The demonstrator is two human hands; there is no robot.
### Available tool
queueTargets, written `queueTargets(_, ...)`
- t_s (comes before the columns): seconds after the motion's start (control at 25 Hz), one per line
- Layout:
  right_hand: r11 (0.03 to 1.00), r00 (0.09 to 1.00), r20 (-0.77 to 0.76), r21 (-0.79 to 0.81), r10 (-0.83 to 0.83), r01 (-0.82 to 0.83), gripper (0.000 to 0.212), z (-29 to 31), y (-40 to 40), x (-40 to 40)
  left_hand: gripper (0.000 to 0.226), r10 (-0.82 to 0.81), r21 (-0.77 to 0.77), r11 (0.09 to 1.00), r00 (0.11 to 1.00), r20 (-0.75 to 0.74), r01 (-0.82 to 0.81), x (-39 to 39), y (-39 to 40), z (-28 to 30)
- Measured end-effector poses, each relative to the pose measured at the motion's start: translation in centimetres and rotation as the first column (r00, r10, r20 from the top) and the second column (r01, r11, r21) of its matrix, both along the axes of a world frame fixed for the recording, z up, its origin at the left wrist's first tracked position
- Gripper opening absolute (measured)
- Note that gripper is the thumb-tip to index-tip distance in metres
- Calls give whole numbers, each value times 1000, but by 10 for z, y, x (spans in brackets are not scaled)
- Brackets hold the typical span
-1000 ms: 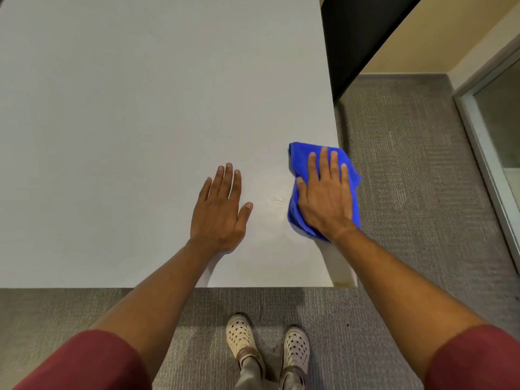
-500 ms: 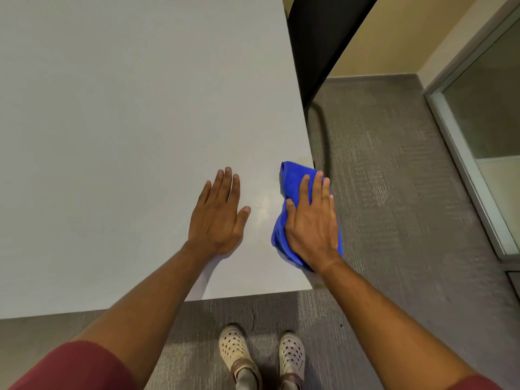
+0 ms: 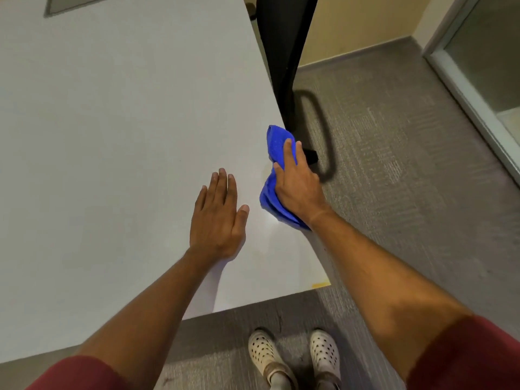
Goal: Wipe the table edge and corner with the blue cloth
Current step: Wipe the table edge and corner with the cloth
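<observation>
Pressing blue cloth (image 3: 274, 142) on table (image 3: 112, 122) edge — right hand (image 3: 298, 187) atop.

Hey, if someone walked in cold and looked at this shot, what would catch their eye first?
The bright blue cloth stands out, bunched at the right edge of the pale table under the right hand, which presses on it. The left hand lies flat and open on the tabletop just beside it. Near the table's close right corner a small yellowish mark shows, and white perforated shoes stand on the grey carpet below.

Cloth (image 3: 277, 147) on table's (image 3: 112, 136) right edge
</observation>
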State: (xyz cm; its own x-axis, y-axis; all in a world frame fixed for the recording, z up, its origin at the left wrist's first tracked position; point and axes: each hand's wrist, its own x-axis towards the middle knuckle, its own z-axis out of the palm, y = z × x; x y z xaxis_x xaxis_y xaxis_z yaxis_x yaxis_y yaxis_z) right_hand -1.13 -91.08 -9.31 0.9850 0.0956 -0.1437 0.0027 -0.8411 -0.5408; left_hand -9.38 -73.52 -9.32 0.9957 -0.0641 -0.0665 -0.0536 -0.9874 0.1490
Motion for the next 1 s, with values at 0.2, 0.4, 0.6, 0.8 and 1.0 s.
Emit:
queueTargets(0.2, 915, 944, 123, -314, 305, -255, 60, -1, -12, -66, 66, 0, -8, 1000, 1000, 0, 0, -1, 0, 0)
queueTargets(0.4, 935, 958, 114, -277, 262, -223, 59, 3, 1, -20, 65, 15, 0, 1000, 1000, -6, -15, -2, 0, -1)
queueTargets(0.6, 879, 895, 152, -312, 420, -359, 57, 2, -18, -56, 66, 3, -6, 1000, 1000, -4, -3, -2, 1, 2)
queueTargets(0.8, 904, 918, 119, -259, 379, -340, 59, 2, -30, -84, 68, 5, -6, 1000, 1000, -17, -6, -1, 0, 2)
queueTargets(1.0, 938, 958, 79, -238, 277, -252, 61, 5, -1, -15, 66, 10, 10, 1000, 1000, -1, -10, -2, 1, -1)
